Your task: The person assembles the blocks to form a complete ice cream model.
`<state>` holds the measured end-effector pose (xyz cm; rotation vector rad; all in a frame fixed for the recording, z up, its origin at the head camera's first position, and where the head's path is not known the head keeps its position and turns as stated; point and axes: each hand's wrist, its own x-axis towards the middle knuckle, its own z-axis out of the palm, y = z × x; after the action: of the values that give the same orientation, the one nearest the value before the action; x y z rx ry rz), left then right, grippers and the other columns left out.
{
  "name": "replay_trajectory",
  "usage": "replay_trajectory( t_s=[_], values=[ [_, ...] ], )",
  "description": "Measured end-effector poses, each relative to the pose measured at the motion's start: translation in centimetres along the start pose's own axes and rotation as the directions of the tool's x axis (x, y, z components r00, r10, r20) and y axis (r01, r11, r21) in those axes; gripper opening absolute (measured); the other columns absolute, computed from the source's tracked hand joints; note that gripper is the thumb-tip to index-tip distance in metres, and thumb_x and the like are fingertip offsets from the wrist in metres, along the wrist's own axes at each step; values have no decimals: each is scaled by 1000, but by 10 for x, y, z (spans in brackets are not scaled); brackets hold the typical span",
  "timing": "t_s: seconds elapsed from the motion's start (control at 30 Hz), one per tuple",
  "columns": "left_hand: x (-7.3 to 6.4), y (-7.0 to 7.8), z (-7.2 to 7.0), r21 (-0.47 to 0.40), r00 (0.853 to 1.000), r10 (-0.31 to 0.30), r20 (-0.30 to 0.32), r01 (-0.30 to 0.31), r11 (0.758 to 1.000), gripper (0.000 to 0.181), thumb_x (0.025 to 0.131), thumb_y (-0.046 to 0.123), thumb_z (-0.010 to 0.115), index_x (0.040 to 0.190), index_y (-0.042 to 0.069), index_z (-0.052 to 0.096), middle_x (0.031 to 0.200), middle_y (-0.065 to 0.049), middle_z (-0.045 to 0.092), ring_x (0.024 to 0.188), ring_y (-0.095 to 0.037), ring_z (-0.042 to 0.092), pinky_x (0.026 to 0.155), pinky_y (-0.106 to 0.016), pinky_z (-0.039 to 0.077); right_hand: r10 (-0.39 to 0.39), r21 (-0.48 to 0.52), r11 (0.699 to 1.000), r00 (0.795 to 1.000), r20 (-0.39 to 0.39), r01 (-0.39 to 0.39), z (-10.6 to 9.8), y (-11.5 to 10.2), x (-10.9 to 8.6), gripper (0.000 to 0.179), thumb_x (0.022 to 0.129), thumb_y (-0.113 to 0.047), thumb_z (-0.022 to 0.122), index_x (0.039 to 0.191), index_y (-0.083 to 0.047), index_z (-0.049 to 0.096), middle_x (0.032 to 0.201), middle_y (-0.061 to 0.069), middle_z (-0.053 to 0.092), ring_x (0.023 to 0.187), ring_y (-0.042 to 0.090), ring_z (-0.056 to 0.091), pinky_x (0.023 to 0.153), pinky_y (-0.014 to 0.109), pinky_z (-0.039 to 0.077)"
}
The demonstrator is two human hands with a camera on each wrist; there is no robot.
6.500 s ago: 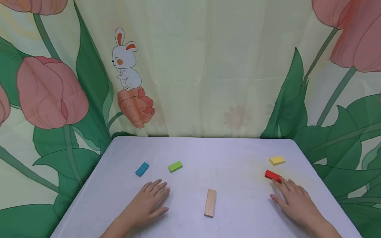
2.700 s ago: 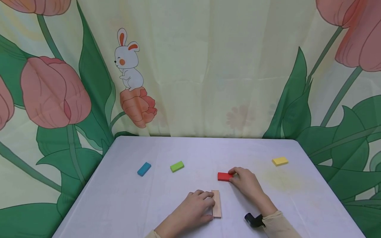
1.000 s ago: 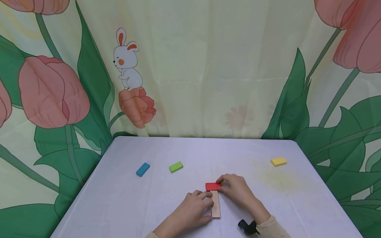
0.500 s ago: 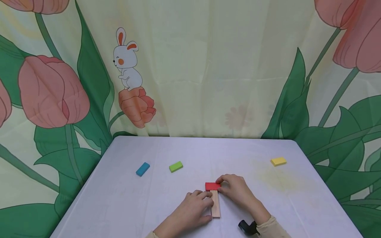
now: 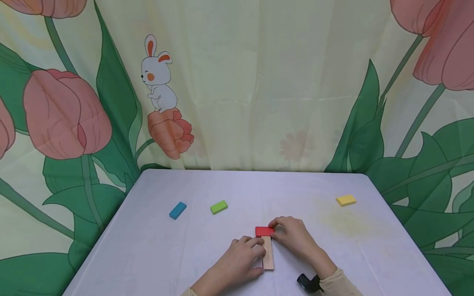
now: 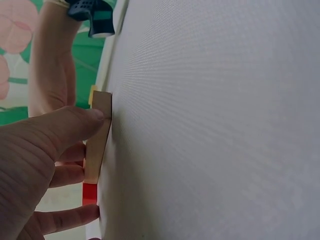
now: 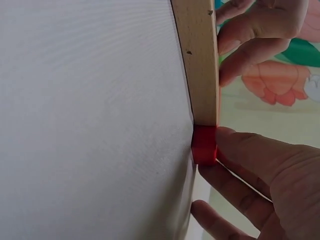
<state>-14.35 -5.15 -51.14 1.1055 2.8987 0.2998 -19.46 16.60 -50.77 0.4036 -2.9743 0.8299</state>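
A plain wooden block [image 5: 268,257] lies lengthwise on the white table, pointing away from me. Across its far end sits a red block [image 5: 263,231], touching it so that the pair makes a T shape. My left hand [image 5: 238,259] holds the wooden block from the left, thumb by its near end and fingers along its side; the left wrist view shows the thumb on the wood [image 6: 102,102]. With thumb and fingers, my right hand [image 5: 296,236] pinches the right end of the red block, seen against the wood in the right wrist view.
A blue block [image 5: 177,210] and a green block [image 5: 219,207] lie at the back left of the table [image 5: 148,255]. At the back right is a yellow block [image 5: 346,200]. A black wrist camera [image 5: 309,283] sticks out by my right sleeve. A tulip-print curtain [image 5: 237,102] hangs behind.
The red block has come from the right to the wooden block's far end, in my right hand. My left hand has moved right onto the wooden block. Over the last second both hands stay nearly still.
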Motion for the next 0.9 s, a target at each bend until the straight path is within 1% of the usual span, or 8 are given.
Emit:
replay_trajectory(
  t_s=[0.07, 0.2, 0.33, 0.4, 0.47, 0.6, 0.73, 0.9],
  values=[
    [0, -1, 0, 11, 1000, 4, -3, -4, 1000, 29, 89, 47, 79, 113, 34, 69, 137, 11, 61, 119, -19, 59, 84, -40, 51, 2, -10, 1000, 1000, -2, -2, 1, 1, 0, 20, 84, -19, 85, 101, -26, 77, 97, -14, 73, 103, 17, 68, 98, 54, 47],
    [0, -2, 0, 31, 1000, 12, -10, -12, 999, 29, 88, 46, 79, 112, 34, 68, 136, 11, 61, 118, -19, 59, 83, -40, 51, 15, -14, 1000, 1000, -6, -15, 4, 4, 1, 22, 88, -24, 82, 109, -25, 76, 103, -13, 74, 107, 17, 68, 101, 53, 47],
    [2, -1, 0, 12, 1000, -1, 20, 1, 1000, 29, 89, 47, 79, 113, 35, 68, 137, 12, 60, 119, -19, 59, 86, -43, 53, 42, 17, 999, 999, -22, -42, 1, 12, -1, 23, 92, -23, 78, 114, -24, 75, 109, -10, 74, 112, 19, 68, 103, 51, 50],
    [3, 0, 0, -3, 999, -15, 41, 16, 1000, 30, 89, 47, 79, 115, 37, 68, 138, 13, 60, 120, -20, 58, 88, -45, 54, 50, 27, 998, 998, -30, -49, -4, 19, -1, 22, 93, -23, 76, 116, -23, 75, 111, -8, 73, 113, 20, 68, 102, 49, 52],
    [3, 1, 0, -12, 999, -24, 48, 24, 1000, 31, 89, 48, 79, 115, 37, 68, 138, 14, 59, 121, -20, 58, 89, -45, 54, 53, 20, 998, 998, -36, -52, -8, 28, 0, 22, 95, -23, 75, 116, -21, 74, 112, -6, 73, 114, 21, 67, 101, 48, 54],
    [2, 0, 2, -1, 999, -17, 30, 17, 1000, 29, 89, 46, 78, 115, 36, 68, 138, 13, 59, 120, -20, 58, 87, -41, 52, 49, -16, 999, 999, -23, -50, -20, 46, 2, 20, 96, -23, 73, 116, -18, 75, 111, -3, 73, 111, 22, 68, 98, 49, 55],
    [1, -1, 3, 13, 1000, 2, 12, -3, 1000, 28, 90, 45, 78, 114, 35, 68, 137, 12, 59, 119, -19, 58, 84, -39, 51, 33, -37, 999, 999, 1, -33, -35, 63, 0, 18, 97, -21, 72, 114, -16, 75, 109, -2, 73, 108, 23, 69, 95, 48, 56],
    [2, 0, 1, 1, 1000, 6, 24, -6, 1000, 28, 90, 45, 78, 114, 35, 68, 136, 13, 59, 119, -19, 58, 84, -39, 52, 42, -48, 998, 999, -2, -42, -52, 85, -2, 19, 98, -21, 70, 115, -13, 74, 111, 1, 73, 108, 26, 69, 93, 50, 56]
  ],
)
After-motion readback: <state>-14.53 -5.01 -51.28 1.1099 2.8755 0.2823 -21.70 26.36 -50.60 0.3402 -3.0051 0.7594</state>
